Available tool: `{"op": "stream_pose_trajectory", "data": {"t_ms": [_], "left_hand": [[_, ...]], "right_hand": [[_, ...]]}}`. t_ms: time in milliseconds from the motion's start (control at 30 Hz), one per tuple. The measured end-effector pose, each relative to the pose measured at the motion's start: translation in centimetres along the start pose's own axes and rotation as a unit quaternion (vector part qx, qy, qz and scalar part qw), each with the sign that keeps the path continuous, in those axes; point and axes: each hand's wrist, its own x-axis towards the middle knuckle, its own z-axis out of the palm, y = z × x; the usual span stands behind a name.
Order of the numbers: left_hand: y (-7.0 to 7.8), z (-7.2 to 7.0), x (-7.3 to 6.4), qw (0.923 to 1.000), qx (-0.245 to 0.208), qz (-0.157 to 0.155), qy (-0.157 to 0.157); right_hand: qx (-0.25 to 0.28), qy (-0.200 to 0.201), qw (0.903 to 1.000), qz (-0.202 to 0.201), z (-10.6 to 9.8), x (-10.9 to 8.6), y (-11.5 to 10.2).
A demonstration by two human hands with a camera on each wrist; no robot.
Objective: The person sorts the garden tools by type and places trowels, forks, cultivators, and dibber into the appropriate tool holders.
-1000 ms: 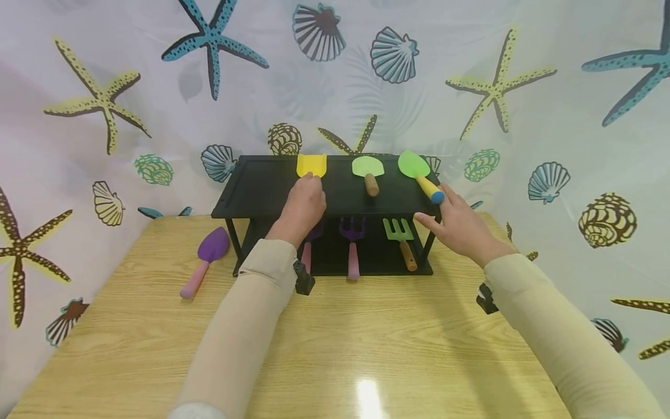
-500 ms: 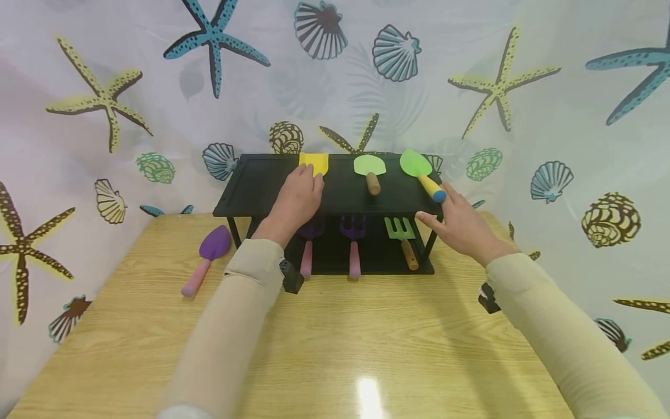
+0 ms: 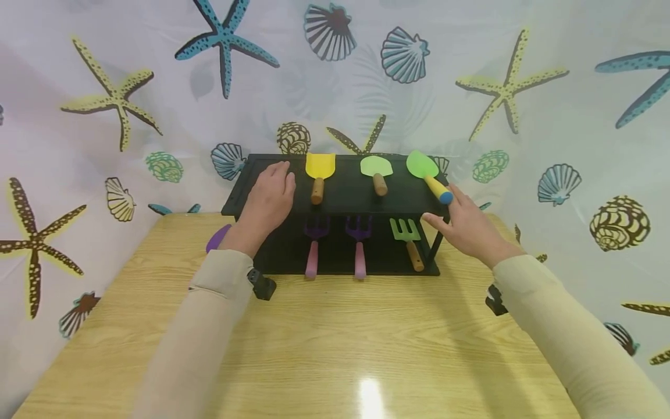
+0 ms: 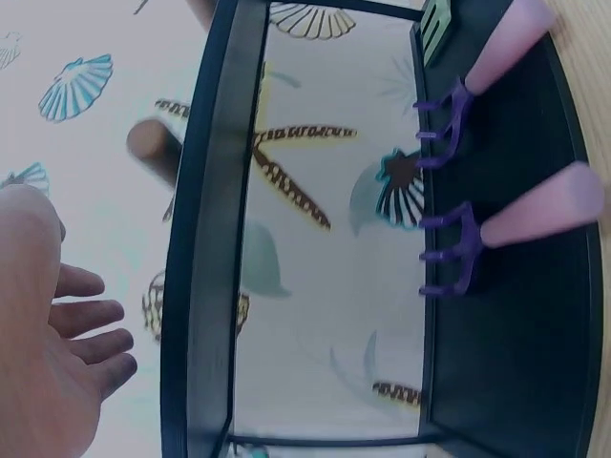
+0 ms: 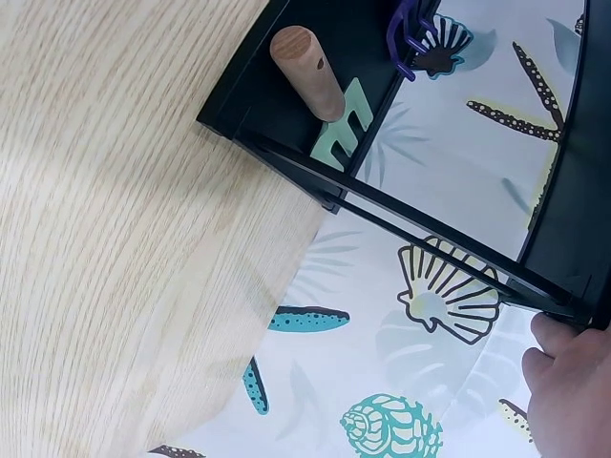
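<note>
My left hand (image 3: 267, 195), fingers extended and holding nothing, is over the left part of a black two-tier rack's top shelf (image 3: 345, 195). To its right lies a yellow toy shovel (image 3: 320, 166) with a wooden handle. A pale green trowel (image 3: 376, 166) with a wooden handle sits mid-shelf, and a bright green trowel (image 3: 421, 164) with a yellow, blue-tipped handle is at the right end. My right hand (image 3: 468, 230) grips the rack's right front corner, thumb at the front edge; the right wrist view has its fingertips (image 5: 549, 334) against that corner.
Below, the lower shelf (image 4: 516, 353) carries two purple forks (image 3: 312, 259) with pink handles and a green fork (image 3: 405, 231) with a wooden handle. A purple trowel (image 3: 217, 238) lies on the wooden table (image 3: 314, 331), partly behind my left forearm. A patterned curtain (image 3: 188, 105) hangs behind.
My left hand has let go of the yellow shovel's handle and moved left, uncovering the handle and covering part of the purple trowel. The right hand stays on the rack's corner.
</note>
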Motion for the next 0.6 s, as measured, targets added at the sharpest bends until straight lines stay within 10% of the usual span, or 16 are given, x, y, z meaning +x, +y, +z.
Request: {"op": "stream_pose_trajectory", "data": {"t_ms": [600], "left_hand": [[-7.6, -3.1, -3.7, 0.9972, -0.017, 0.004, 0.073]], "right_hand": [[-0.003, -0.011, 0.9999, 0.001, -0.1, 0.1, -0.4]]}}
